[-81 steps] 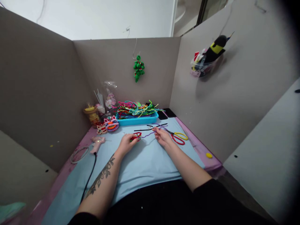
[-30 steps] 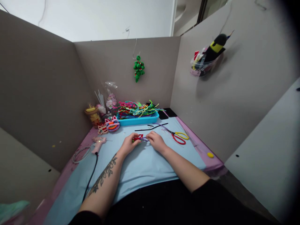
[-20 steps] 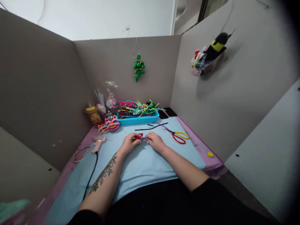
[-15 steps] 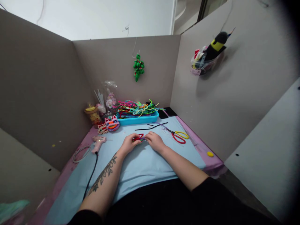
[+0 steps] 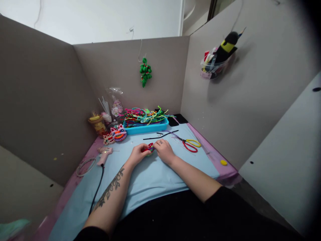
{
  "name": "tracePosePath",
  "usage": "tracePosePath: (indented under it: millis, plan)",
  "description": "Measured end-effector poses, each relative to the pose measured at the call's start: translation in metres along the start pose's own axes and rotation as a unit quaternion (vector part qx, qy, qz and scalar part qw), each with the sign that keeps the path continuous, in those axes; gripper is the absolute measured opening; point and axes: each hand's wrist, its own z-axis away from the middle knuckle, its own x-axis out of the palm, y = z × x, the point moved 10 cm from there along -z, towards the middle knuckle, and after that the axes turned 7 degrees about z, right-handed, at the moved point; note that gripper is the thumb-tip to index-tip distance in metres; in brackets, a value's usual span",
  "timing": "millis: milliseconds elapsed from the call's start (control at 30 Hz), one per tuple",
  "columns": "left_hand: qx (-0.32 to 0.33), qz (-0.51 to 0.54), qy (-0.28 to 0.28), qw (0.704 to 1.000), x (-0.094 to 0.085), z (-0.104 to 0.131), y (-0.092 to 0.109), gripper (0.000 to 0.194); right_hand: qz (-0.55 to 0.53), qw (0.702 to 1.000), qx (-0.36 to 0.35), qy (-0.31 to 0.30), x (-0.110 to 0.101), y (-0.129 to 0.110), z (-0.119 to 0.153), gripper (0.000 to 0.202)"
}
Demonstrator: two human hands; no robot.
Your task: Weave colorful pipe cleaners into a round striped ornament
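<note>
Both hands meet over the middle of the light blue cloth. My left hand (image 5: 139,153) is closed on a small red craft piece (image 5: 150,146) with some green and purple on it. From the right, my right hand (image 5: 164,151) pinches the purple part at the piece's edge, its fingers covering much of it. Beyond the hands lie black stems (image 5: 152,138) on the cloth. Scissors (image 5: 190,145) with one red and one yellow handle rest open to the right of my right hand.
A blue tray (image 5: 147,128) heaped with coloured stems stands at the back. Two lion-like craft faces (image 5: 118,133) sit left of it, near a cup (image 5: 98,125). A pink glue gun (image 5: 104,155) with a black cord lies at the left. Grey partitions (image 5: 130,73) surround the table.
My right hand has turned slightly, its fingers now more curled over the piece's edge. The view has shifted a little, moving the surroundings slightly left in the picture.
</note>
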Motion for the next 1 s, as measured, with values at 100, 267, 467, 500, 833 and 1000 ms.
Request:
tracePosePath:
  millis: [100,267,467,500,833,1000]
  plan:
    - [-0.003,0.012,-0.02,1.0,0.004,0.0,-0.001,0.029,0.013,1.0,0.001,-0.003,0.0,0.001,0.001,0.014]
    - [-0.032,0.054,-0.027,0.998,0.005,0.0,-0.004,0.039,0.028,0.999,-0.02,0.024,-0.002,-0.002,0.001,0.014]
    - [-0.061,0.124,-0.031,0.99,0.009,0.002,-0.002,0.041,0.027,0.997,-0.048,0.062,-0.009,-0.01,0.0,0.016]
    - [-0.067,0.131,-0.029,0.989,0.01,0.002,-0.003,0.042,0.021,0.996,-0.054,0.066,-0.01,-0.012,0.0,0.017]
    - [-0.106,0.227,0.112,0.961,-0.019,0.002,-0.018,0.054,-0.083,0.989,0.007,0.125,-0.029,0.0,0.002,0.031]
    - [-0.089,0.249,0.131,0.955,-0.023,-0.001,-0.021,0.062,-0.189,0.966,0.088,0.152,-0.026,0.026,0.0,0.031]
